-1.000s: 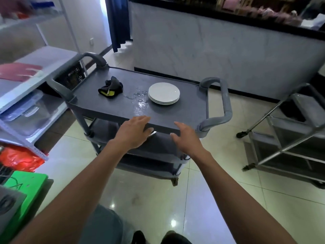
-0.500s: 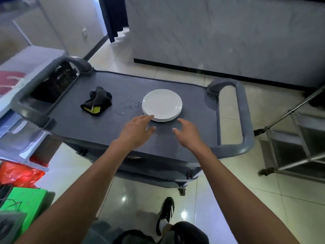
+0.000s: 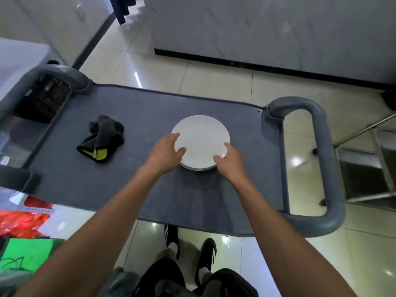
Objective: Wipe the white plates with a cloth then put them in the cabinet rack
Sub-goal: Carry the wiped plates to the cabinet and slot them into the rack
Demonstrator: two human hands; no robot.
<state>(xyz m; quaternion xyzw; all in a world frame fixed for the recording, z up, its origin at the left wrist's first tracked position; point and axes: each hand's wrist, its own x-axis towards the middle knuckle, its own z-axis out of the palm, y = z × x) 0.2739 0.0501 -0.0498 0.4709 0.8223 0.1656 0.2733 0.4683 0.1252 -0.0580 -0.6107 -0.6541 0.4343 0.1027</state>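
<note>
A small stack of white plates (image 3: 201, 138) rests on the grey cart top (image 3: 147, 108), right of centre. My left hand (image 3: 166, 152) clasps the stack's left near rim with the thumb lying on the top plate. At the right near rim, my right hand (image 3: 230, 161) holds the stack too, thumb on top and fingers curled round the edge. The plates still sit flat on the cart. A crumpled black cloth with a yellow patch (image 3: 102, 139) lies on the cart to the left of the plates, apart from both hands.
The cart has thick grey loop handles at its right end (image 3: 321, 159) and left end (image 3: 62, 75). A metal trolley (image 3: 372, 168) stands to the right. A red bag (image 3: 19, 219) and a green board (image 3: 23, 254) lie at lower left. A marble counter front (image 3: 257, 28) is beyond.
I have stepped up to the cart. Both hands moved forward from its near edge and closed on the rims of the plate stack.
</note>
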